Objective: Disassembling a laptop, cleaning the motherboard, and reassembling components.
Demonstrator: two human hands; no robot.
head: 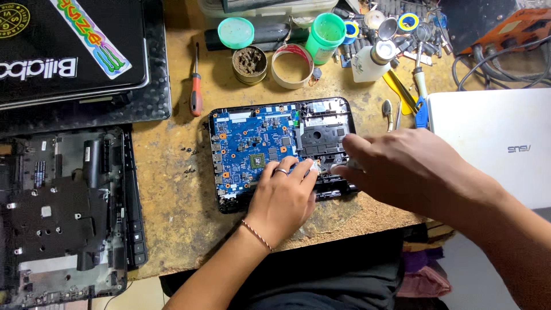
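Both hands are laid on an opened laptop base (229, 198) with blue circuit board (247, 146): left hand (281, 198) spread flat, right hand (402, 166) pinching something hidden. Green-lidded tubs (236, 33) are seen behind.

Both bare forearms come in from the bottom edge, angled up toward centre. Left hand (282, 198) is palm down, wrist straight, fingers spread a little and extended forward, fingertips pressed down; a thin silver ring sits on one finger and a thin red-and-white braided thread bracelet circles the wrist. Right hand (404, 166) enters from the right, back of hand up, slightly motion-blurred, index finger stretched out to the left, other fingers curled under. The two hands' fingertips sit just beside each other. Grip state of either hand unclear.
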